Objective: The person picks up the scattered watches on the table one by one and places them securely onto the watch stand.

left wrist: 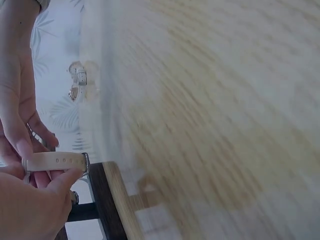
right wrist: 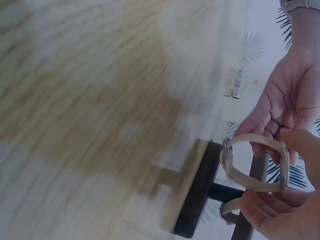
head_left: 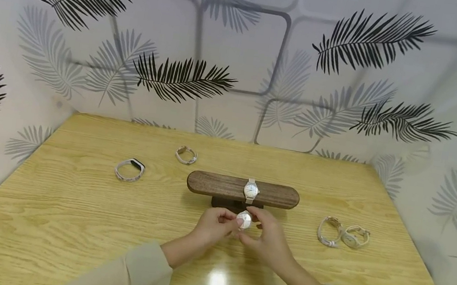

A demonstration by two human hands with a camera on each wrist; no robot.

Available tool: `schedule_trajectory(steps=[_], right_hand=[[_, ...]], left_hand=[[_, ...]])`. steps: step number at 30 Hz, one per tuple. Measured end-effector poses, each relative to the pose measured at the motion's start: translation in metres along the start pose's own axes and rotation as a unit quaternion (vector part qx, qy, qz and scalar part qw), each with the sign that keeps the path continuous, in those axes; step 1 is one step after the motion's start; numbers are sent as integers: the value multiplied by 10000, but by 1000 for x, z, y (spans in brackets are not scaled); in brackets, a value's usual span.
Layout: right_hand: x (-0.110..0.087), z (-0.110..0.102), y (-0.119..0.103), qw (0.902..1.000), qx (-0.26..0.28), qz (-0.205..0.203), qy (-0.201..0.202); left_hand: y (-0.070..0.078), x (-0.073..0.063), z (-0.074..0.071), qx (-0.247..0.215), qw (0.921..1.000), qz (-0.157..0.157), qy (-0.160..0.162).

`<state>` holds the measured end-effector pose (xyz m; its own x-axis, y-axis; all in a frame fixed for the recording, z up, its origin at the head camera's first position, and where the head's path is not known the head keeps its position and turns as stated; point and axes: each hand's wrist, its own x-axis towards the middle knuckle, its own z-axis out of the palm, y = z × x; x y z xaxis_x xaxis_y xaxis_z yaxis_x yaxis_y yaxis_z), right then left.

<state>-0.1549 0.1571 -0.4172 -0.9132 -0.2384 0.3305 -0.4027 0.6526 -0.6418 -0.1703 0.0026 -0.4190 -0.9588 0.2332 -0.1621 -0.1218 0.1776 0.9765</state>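
A wristwatch [head_left: 245,220] with a round white face and a pale strap is held between both hands, just in front of a dark wooden display stand [head_left: 210,184]. From the left, my left hand [head_left: 213,225] pinches it by thumb and fingers. My right hand [head_left: 269,242] holds its other side. The right wrist view shows the pale strap [right wrist: 245,179] as a closed loop; holes in the strap [left wrist: 57,161] appear in the left wrist view. Another pale-strapped watch [head_left: 251,191] sits around the stand's bar, right behind the hands.
On the table [head_left: 68,237], a fitness band [head_left: 129,170] with a dark screen lies at left and a bracelet-like watch [head_left: 186,155] lies behind the stand. To the right, a light watch [head_left: 330,231] and a cream watch [head_left: 355,237] lie side by side. A patterned wall [head_left: 241,43] borders the back.
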Motion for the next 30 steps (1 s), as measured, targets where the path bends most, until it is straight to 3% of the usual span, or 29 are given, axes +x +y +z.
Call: schedule_trajectory(steps=[5,10,13,15,17,19,21,24,26,28,30], right_hand=[[1,6,-3,9995,137,-1,279],[-1,5,0,9995,65,-124,291],[-2,2,3,9996,-19,-196,189],[-3,-2,6,9996,-15,-241,138],[-3,-6,9,9995,10,-279,145],[-3,-11,12,9994,22,-296,166],[-3,-16,14,9993,16,-311,195],[-2,-23,19,9990,-112,-342,267],[-3,-27,23,9983,-231,-392,356],[-3,-31,28,9974,-354,-432,446],[-4,-33,34,9968,-430,-445,498]], left_hand=[[1,-5,3,-366,9993,43,109],[-3,-4,0,-177,9995,238,-67],[-7,-2,-6,379,9963,754,-145],[-8,-2,-13,899,9878,1268,-115],[-6,-1,-20,1460,9715,1867,18],[-2,0,-27,2004,9495,2410,124],[2,4,-35,2646,9179,2936,355],[8,10,-47,3502,8630,3556,777],[9,15,-54,3943,8311,3763,1105],[9,19,-61,4275,8117,3764,1292],[7,23,-68,4608,7994,3616,1337]])
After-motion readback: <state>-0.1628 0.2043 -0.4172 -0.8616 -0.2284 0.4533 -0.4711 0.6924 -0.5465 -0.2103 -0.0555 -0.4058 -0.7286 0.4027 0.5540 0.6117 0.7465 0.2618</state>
